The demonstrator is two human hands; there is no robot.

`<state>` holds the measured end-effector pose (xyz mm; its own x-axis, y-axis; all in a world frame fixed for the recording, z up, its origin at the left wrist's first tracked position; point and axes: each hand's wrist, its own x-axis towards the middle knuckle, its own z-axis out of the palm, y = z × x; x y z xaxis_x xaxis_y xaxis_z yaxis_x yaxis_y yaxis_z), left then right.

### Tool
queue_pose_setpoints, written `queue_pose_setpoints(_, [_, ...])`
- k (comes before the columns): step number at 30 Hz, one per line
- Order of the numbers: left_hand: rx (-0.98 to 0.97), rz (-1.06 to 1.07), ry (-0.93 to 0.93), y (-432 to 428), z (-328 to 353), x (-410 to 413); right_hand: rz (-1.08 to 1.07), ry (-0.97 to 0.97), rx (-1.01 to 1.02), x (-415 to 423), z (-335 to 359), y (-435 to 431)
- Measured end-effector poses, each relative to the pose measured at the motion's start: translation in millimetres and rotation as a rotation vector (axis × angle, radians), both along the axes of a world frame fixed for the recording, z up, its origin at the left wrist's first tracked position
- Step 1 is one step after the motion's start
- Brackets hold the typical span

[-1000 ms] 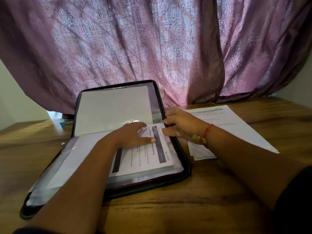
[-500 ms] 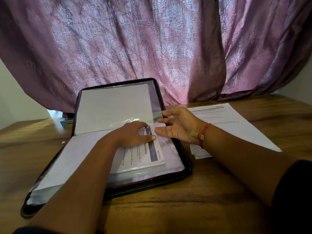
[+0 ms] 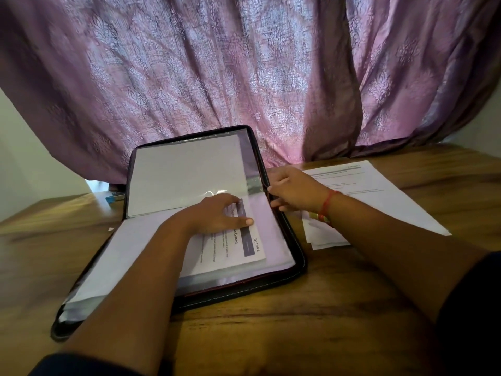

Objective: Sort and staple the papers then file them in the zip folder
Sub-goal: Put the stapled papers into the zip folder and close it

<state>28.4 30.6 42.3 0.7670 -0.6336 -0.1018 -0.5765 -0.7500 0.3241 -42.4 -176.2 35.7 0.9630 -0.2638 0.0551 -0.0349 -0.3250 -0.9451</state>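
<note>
A black zip folder (image 3: 300, 263) lies open on the wooden table (image 3: 311, 321), its clear sleeves fanned up at the back. A printed paper set headed "SECTION 1" (image 3: 245, 252) lies on the folder's lower half under a clear sleeve edge. My left hand (image 3: 217, 213) presses flat on the top of that set, fingers straight. My right hand (image 3: 295, 189) rests at the folder's right rim with bent fingers touching the zip edge; I see nothing held in it. More printed papers (image 3: 379, 198) lie on the table to the right, partly under my right wrist.
A purple patterned curtain (image 3: 244, 77) hangs right behind the table's far edge. A small blue object (image 3: 115, 198) lies behind the folder's left side, mostly hidden. Bare wood shows in front of the folder and at the left.
My right hand left the paper, opened, then moved right to the folder's rim. The paper set sits further left inside the folder. My left hand stays pressed on it.
</note>
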Motion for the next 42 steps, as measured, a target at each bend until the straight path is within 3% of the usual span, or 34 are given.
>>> queue_pose_setpoints(4, [-0.008, -0.011, 0.002, 3, -1, -11, -0.034, -0.185, -0.581, -14, -8, -11])
queue_pose_setpoints(10, [0.050, -0.032, 0.022, 8, 4, -48, 0.103, -0.271, -0.806, -21, -5, -12])
queue_pose_setpoints(17, [0.073, -0.103, 0.065, 28, 14, -86, 0.143, -0.299, -0.865, -24, -1, -19])
queue_pose_setpoints(33, [-0.230, -0.080, -0.244, 28, 11, -104, 0.171, -0.249, -0.820, -28, -1, -29])
queue_pose_setpoints(42, [-0.534, -0.010, -0.013, 34, 16, -95, 0.148, -0.211, -0.830, -32, -2, -31])
